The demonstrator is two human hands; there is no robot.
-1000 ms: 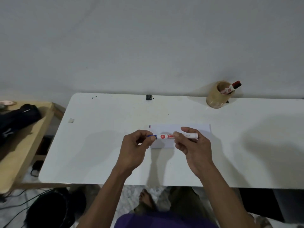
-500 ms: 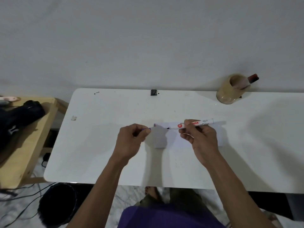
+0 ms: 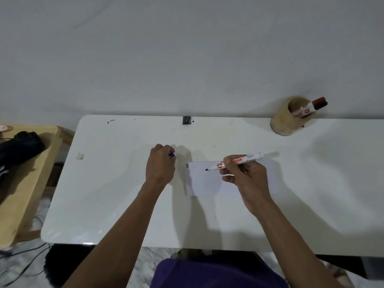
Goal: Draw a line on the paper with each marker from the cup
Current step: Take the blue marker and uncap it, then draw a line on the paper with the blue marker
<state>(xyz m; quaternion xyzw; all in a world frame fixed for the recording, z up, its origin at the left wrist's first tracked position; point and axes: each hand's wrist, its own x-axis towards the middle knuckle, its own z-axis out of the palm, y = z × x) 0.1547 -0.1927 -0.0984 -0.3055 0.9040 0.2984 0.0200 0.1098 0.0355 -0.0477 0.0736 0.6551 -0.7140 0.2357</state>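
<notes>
A small white paper [image 3: 204,181] lies on the white table [image 3: 116,194] in front of me. My right hand [image 3: 244,175] grips an uncapped white marker [image 3: 249,157], its blue tip pointing left just over the paper's upper part. My left hand [image 3: 161,165] is closed to the left of the paper, with the marker's blue cap [image 3: 172,155] showing between its fingers. At the back right a tan cup [image 3: 285,119] leans against the wall and holds a red-capped marker [image 3: 310,107].
A small black block [image 3: 186,119] sits at the table's back edge and a scrap of tape [image 3: 80,156] at the left. A wooden side table [image 3: 25,183] with a black bag [image 3: 18,146] stands to the left. Cables lie on the floor.
The cap came off the marker. My left hand carried the cap away to the left, and my right hand turned the marker so its tip points down at the paper.
</notes>
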